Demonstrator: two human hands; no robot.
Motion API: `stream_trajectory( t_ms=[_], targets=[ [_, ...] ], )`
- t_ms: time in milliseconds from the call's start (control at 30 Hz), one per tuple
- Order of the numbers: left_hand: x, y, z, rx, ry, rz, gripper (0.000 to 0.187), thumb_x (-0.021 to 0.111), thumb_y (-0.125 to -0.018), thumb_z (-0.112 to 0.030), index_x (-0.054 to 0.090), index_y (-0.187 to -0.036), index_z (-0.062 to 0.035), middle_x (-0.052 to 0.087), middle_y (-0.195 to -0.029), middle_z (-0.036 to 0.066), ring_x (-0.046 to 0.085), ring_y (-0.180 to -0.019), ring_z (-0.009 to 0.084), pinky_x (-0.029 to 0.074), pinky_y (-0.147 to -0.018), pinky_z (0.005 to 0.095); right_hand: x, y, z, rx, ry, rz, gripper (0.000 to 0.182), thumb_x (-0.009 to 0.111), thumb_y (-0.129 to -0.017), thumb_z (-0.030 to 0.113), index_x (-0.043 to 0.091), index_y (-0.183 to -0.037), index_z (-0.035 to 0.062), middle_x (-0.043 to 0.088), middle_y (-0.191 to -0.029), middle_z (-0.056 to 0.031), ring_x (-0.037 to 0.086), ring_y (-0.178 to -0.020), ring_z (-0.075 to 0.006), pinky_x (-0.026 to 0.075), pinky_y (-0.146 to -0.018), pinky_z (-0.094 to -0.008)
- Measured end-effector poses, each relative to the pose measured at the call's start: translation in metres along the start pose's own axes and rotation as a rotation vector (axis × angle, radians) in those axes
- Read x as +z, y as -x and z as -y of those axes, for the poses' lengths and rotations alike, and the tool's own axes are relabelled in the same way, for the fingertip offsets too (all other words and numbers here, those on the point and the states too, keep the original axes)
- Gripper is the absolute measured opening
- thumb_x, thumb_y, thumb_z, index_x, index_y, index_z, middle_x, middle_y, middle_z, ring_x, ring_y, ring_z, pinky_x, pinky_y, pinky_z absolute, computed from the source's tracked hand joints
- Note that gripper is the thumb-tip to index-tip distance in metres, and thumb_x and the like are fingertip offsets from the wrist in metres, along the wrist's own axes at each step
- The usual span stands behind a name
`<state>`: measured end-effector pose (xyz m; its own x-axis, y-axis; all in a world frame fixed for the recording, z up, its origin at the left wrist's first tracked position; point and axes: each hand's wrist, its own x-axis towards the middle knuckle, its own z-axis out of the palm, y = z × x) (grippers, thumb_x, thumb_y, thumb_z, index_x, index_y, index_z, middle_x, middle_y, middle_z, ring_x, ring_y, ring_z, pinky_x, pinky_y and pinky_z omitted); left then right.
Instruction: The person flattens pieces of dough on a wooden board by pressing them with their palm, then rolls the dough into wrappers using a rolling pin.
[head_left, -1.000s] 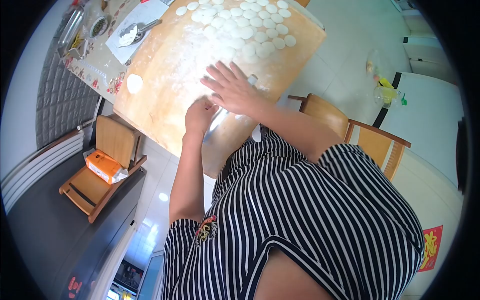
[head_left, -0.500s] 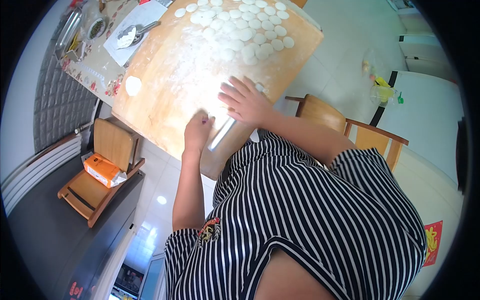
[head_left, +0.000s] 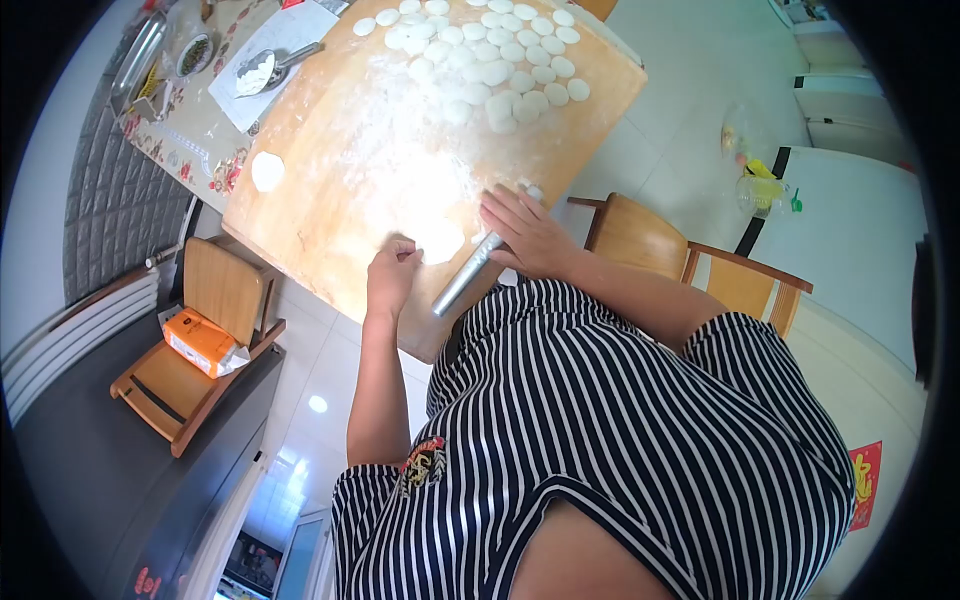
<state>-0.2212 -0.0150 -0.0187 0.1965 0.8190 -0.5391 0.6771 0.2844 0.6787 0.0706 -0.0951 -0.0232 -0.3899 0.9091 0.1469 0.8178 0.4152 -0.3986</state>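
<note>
Via remote feed, I see the R hand spread flat atop the rolling pin, slanting near-left to far-right beside the dough round, w/ L hand curled at its left edge, pinch unclear.

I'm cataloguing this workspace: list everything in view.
Wooden board: one, tan, top centre
Rolling pin: one, silver, board's near edge
Dough disc: one, white, beside pin
Dough rounds: many, white, board's far end
Lone dough piece: one, white, board's left
Tablecloth: one, beige floral, upper left
Paper sheet: one, white, on tablecloth
Scoop: one, grey, on paper
Bowl: one, pale, upper left
Chairs: at least two, brown, both sides
Package: one, orange-white, left chair
Poster: one, red-yellow, far right
Striped shirt: one, navy-white, torso
Left hand: one, bare, disc's edge
Right hand: one, bare, on pin
</note>
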Motion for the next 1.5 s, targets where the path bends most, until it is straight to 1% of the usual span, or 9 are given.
stream_trajectory(
  t_ms=[300,533,633,700,967,1167,1333,1433,1500],
  targets=[
    [0.002,-0.027,-0.052,0.169,-0.384,-0.081,0.025,0.078,-0.088,-0.024,0.073,-0.094,-0.0007,0.075,-0.098,0.022,0.070,-0.097,0.0409,0.054,-0.088,0.0487,0.022,-0.134,0.009,0.096,0.229,-0.115,0.059,0.053,-0.106,0.049,0.049,-0.159,0.0249,0.041,-0.167,-0.0110,0.030,-0.156,-0.0352,0.021,-0.127,-0.0573],
    [0.004,-0.006,-0.009,0.107,-0.148,-0.105,0.023,0.078,-0.089,-0.021,0.074,-0.100,-0.0009,0.076,-0.098,0.019,0.073,-0.093,0.0337,0.056,-0.087,0.0415,-0.008,-0.014,0.005,0.000,-0.029,0.108,0.073,0.066,-0.096,0.045,0.049,-0.154,0.0042,0.046,-0.161,-0.0158,0.034,-0.155,-0.0345,0.023,-0.127,-0.0562],
    [0.000,-0.006,-0.006,0.012,0.035,0.020,0.028,0.075,-0.093,-0.021,0.076,-0.110,0.0007,0.079,-0.103,0.017,0.075,-0.093,0.0242,0.057,-0.087,0.0339,-0.007,-0.019,0.007,-0.001,-0.008,0.084,0.072,0.065,-0.097,0.046,0.050,-0.154,0.0052,0.047,-0.161,-0.0142,0.034,-0.155,-0.0345,0.024,-0.127,-0.0562],
    [-0.003,-0.009,-0.022,0.029,-0.140,0.007,0.029,0.076,-0.092,-0.025,0.077,-0.108,-0.0004,0.077,-0.105,0.022,0.074,-0.096,0.0357,0.057,-0.089,0.0404,-0.004,-0.054,0.010,0.003,0.074,0.070,0.072,0.065,-0.097,0.046,0.049,-0.155,0.0069,0.045,-0.163,-0.0133,0.034,-0.155,-0.0344,0.024,-0.127,-0.0566],
    [0.001,-0.021,-0.043,0.364,-0.418,-0.127,0.021,0.076,-0.086,-0.020,0.067,-0.091,-0.0020,0.072,-0.092,0.018,0.068,-0.093,0.0391,0.052,-0.086,0.0503,-0.001,-0.104,0.017,0.045,0.164,-0.045,0.068,0.060,-0.101,0.046,0.047,-0.157,0.0100,0.041,-0.165,-0.0157,0.033,-0.156,-0.0361,0.022,-0.127,-0.0586],
    [0.001,0.000,-0.001,-0.014,-0.029,-0.097,0.033,0.076,-0.093,-0.028,0.075,-0.107,0.0025,0.077,-0.098,0.021,0.074,-0.088,0.0336,0.057,-0.083,0.0416,-0.002,-0.009,0.001,-0.065,-0.028,0.052,0.074,0.067,-0.092,0.044,0.053,-0.149,-0.0013,0.047,-0.160,-0.0150,0.040,-0.150,-0.0383,0.026,-0.126,-0.0557],
    [-0.008,-0.007,-0.031,-0.055,-0.197,-0.023,0.037,0.079,-0.091,-0.028,0.075,-0.110,0.0033,0.078,-0.101,0.022,0.075,-0.090,0.0335,0.057,-0.084,0.0413,-0.010,-0.081,0.014,-0.045,0.053,0.022,0.069,0.064,-0.098,0.045,0.051,-0.153,0.0057,0.045,-0.163,-0.0139,0.035,-0.153,-0.0363,0.024,-0.126,-0.0581],
    [-0.005,-0.020,-0.050,-0.020,-0.290,-0.084,0.028,0.078,-0.089,-0.025,0.075,-0.099,0.0005,0.076,-0.097,0.020,0.072,-0.094,0.0381,0.056,-0.087,0.0445,0.008,-0.129,0.013,-0.012,0.139,-0.078,0.067,0.062,-0.101,0.045,0.049,-0.156,0.0094,0.044,-0.164,-0.0133,0.032,-0.156,-0.0347,0.022,-0.127,-0.0590],
    [-0.003,-0.024,-0.044,0.270,-0.406,-0.126,0.024,0.079,-0.087,-0.022,0.071,-0.093,-0.0006,0.072,-0.093,0.018,0.069,-0.094,0.0380,0.054,-0.085,0.0472,0.011,-0.130,0.014,0.031,0.149,-0.125,0.066,0.062,-0.101,0.044,0.049,-0.157,0.0111,0.044,-0.164,-0.0132,0.031,-0.157,-0.0343,0.022,-0.127,-0.0589]
  ],
)
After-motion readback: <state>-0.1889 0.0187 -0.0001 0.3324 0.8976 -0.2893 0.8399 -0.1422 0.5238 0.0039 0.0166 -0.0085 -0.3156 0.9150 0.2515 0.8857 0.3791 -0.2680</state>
